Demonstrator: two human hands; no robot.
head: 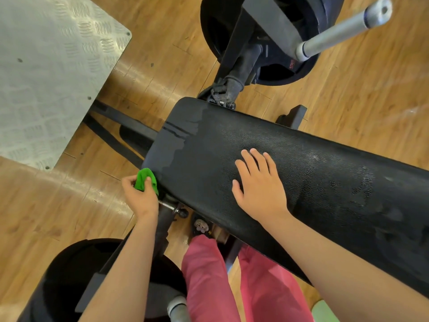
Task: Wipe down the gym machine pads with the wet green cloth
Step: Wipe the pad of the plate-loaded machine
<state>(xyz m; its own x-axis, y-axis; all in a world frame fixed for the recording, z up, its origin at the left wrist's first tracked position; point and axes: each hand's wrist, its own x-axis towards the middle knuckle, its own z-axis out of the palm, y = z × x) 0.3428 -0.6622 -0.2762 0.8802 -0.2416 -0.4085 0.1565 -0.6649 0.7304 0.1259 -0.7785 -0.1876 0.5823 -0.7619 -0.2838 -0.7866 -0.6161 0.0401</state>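
A long black machine pad (313, 173) runs from the centre to the right edge, with a wet sheen over most of it and a duller patch at its left end. My left hand (139, 196) grips the bunched green cloth (145, 178) against the pad's near left corner. My right hand (260, 184) lies flat on top of the pad, fingers straight and spread, holding nothing.
Black weight plates (274, 70) on a steel sleeve (336, 31) sit beyond the pad, and another plate (76, 275) lies below left. A checkered metal footplate (46, 73) fills the upper left. An adjustment pin (178, 210) juts out under the pad. The floor is wood.
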